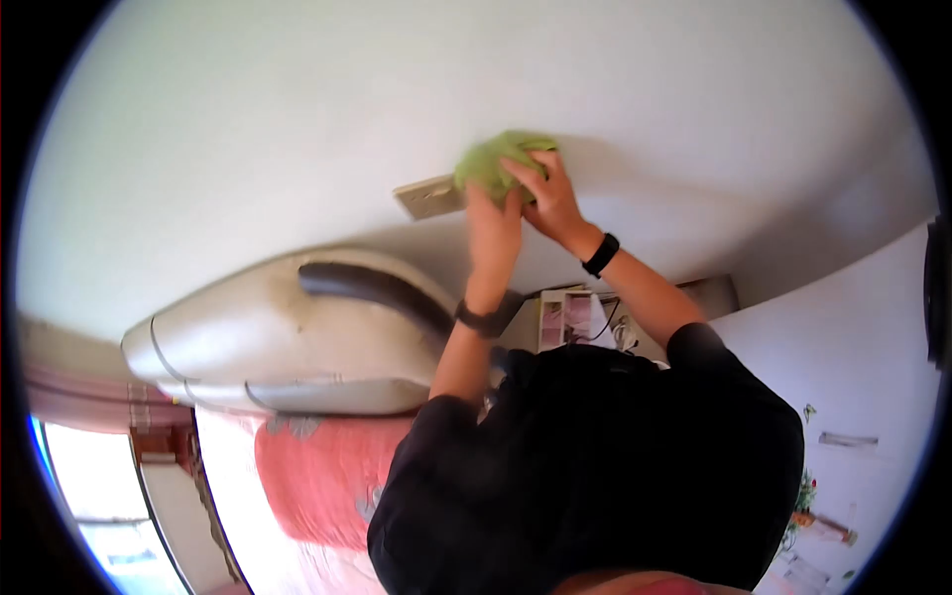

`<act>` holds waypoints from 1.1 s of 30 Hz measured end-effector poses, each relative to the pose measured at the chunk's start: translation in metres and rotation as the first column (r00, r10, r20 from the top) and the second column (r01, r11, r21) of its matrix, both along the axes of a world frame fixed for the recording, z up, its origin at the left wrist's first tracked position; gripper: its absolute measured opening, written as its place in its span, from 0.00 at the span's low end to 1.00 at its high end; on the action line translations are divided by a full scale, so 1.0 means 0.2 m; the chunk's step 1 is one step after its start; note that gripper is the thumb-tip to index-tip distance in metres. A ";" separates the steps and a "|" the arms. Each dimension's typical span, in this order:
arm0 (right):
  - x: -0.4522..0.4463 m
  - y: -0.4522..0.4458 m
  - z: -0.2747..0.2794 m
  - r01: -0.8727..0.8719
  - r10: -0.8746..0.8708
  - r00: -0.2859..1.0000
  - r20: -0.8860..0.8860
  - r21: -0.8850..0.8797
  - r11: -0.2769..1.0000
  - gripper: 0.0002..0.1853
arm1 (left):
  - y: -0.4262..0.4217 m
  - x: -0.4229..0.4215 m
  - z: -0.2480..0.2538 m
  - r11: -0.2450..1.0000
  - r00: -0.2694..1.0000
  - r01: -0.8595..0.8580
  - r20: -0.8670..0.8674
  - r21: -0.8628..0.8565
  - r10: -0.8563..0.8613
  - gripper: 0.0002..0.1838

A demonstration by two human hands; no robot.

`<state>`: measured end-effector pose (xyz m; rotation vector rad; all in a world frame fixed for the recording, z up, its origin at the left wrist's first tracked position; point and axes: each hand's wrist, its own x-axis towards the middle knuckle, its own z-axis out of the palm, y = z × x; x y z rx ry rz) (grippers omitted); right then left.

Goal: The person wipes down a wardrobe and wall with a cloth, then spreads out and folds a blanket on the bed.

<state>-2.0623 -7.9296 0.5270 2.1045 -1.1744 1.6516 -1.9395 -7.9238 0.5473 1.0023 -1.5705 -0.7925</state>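
A crumpled green cloth (493,159) is against the pale wall, overlapping the right end of a beige wall switch plate (424,198). My left hand (493,223) grips the cloth from below; its fingertips are blurred and partly hidden in the folds. From the right, my right hand (555,203) holds the same cloth, with bent fingers over its edge. Dark bands circle both my wrists.
Below the wall plate stands a padded beige headboard (337,317) with a dark curved trim. A bed with a pink-red blanket (317,476) lies at lower left. A small shelf unit (565,315) with cables is behind my arms, and white cabinet fronts (843,377) rise at right.
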 end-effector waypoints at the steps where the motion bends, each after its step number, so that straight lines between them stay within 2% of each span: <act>1: -0.04 0.02 0.00 -0.048 0.046 0.998 0.031 0.045 0.998 0.35 | 0.01 -0.04 -0.01 0.998 1.000 0.014 -0.001 0.069 -0.014 0.26; 3: -0.12 0.07 0.04 -0.055 0.052 0.998 0.034 0.087 0.995 0.34 | 0.04 -0.14 0.00 0.999 0.994 0.046 -0.096 -0.004 -0.046 0.26; 5: -0.21 0.12 0.10 0.023 -0.026 0.999 0.033 0.105 0.994 0.34 | 0.08 -0.25 0.07 0.994 0.981 0.092 -0.169 -0.056 -0.100 0.25; 7: -0.35 0.19 0.13 0.138 -0.141 0.989 0.046 0.075 0.988 0.34 | 0.08 -0.38 0.13 0.975 0.966 0.208 -0.142 -0.077 -0.218 0.23; 8: -0.43 0.21 0.15 0.208 -0.210 0.976 0.061 0.035 0.978 0.35 | 0.08 -0.45 0.16 0.963 0.957 0.254 -0.125 -0.087 -0.263 0.22; 11: -0.63 0.28 0.18 0.362 -0.359 0.921 0.151 0.007 0.932 0.36 | 0.10 -0.68 0.24 0.945 0.938 0.327 0.113 0.012 -0.326 0.21; 12: -0.69 0.29 0.16 0.393 -0.387 0.899 0.204 0.013 0.920 0.36 | 0.10 -0.76 0.23 0.921 0.919 0.385 0.112 -0.059 -0.378 0.21; 17: -0.82 0.36 -0.06 0.531 -0.521 0.778 0.351 0.075 0.844 0.34 | 0.12 -0.99 0.04 0.890 0.873 0.448 0.260 -0.091 -0.413 0.25; 19: -0.81 0.38 -0.16 0.489 -0.489 0.778 0.395 0.108 0.865 0.35 | 0.14 -0.99 -0.04 0.885 0.859 0.461 0.281 -0.063 -0.427 0.25; 22: -0.80 0.38 -0.12 0.399 -0.409 0.812 0.416 0.115 0.910 0.34 | 0.17 -1.00 -0.04 0.923 0.885 0.383 0.302 -0.043 -0.353 0.24; 23: -0.83 0.37 -0.08 0.350 -0.368 0.823 0.432 0.122 0.929 0.33 | 0.16 -1.05 0.00 0.916 0.899 0.386 0.266 -0.104 -0.349 0.23; 26: -0.94 0.37 0.13 0.352 -0.336 0.838 0.429 0.044 0.935 0.31 | 0.16 -1.14 0.12 0.894 0.920 0.381 0.192 -0.234 -0.342 0.20; 29: -1.08 0.37 0.30 0.421 -0.369 0.835 0.408 -0.041 0.906 0.30 | 0.18 -1.28 0.32 0.882 0.917 0.395 0.167 -0.259 -0.362 0.18; 30: -1.12 0.37 0.32 0.419 -0.365 0.832 0.418 -0.043 0.907 0.31 | 0.17 -1.32 0.34 0.872 0.914 0.404 0.138 -0.276 -0.381 0.17; 33: -1.20 0.31 0.20 0.437 -0.363 0.824 0.434 -0.079 0.896 0.30 | 0.17 -1.36 0.27 0.859 0.918 0.393 0.194 -0.329 -0.346 0.18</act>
